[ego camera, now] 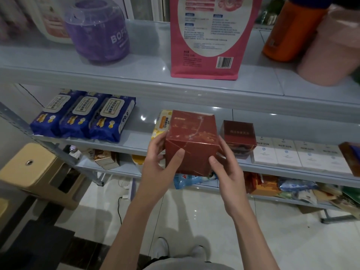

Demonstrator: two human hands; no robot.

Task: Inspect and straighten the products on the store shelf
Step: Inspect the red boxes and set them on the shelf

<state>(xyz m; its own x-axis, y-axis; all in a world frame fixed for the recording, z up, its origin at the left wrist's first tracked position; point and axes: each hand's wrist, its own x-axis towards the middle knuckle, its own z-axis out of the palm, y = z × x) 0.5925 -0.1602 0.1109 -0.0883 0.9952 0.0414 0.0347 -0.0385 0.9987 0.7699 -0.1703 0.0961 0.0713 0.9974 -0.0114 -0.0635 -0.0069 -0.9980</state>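
Observation:
A dark red cube-shaped box [191, 142] wrapped in shiny film is held in front of the middle shelf [136, 147]. My left hand [159, 162] grips its left side, thumb on the front face. My right hand [226, 166] grips its right side, thumb on the front lower corner. A second, smaller red box [238, 138] stands on the shelf just to the right. Behind the held box a yellow-and-white pack [160, 123] lies on the shelf, partly hidden.
Three blue wipe packs [81, 115] stand at the shelf's left, white boxes [300, 154] at its right. The upper shelf holds a purple tub [99, 34], a pink pouch [208, 36] and an orange bottle [290, 32]. A beige stool [35, 168] stands on the floor at left.

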